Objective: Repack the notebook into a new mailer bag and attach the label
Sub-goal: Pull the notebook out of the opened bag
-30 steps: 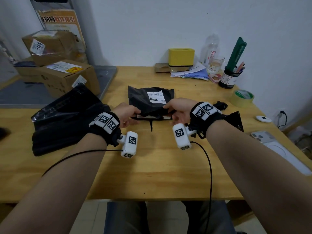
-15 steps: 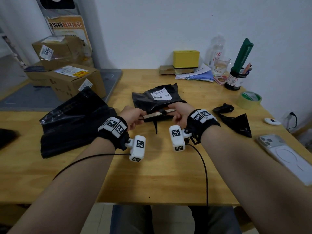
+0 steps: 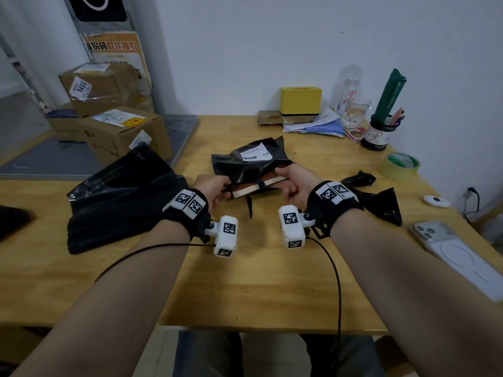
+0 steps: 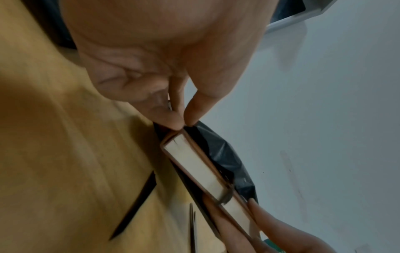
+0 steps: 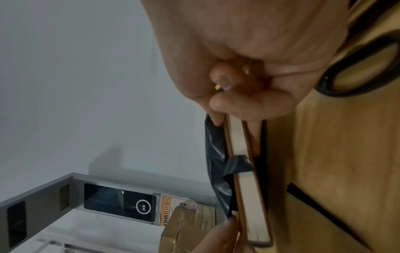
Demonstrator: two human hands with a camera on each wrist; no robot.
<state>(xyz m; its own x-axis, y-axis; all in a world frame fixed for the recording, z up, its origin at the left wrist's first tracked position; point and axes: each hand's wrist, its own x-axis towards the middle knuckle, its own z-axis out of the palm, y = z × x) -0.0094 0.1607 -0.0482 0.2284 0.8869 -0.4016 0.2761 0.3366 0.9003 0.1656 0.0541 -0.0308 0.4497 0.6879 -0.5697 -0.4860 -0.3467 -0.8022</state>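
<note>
Left hand (image 3: 215,189) fingers pinching black mailer bag (image 3: 245,167) mouth, right hand (image 3: 295,183) fingers pinching notebook (image 3: 258,186) end, mid-worktop (image 3: 258,281).

Bare wooden table (image 3: 245,281) lies open in front; a black plastic bag heap (image 3: 119,197) crowds left, seemingly flat white phone (image 3: 460,254) right.

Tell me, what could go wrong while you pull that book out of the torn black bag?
The notebook might catch: a strip of black plastic crosses its page edge. The left hand only pinches the bag's edge by its fingers, so the old mailer bag may slip or tear further. A tear could reach the white label, which looks needed later.
</note>
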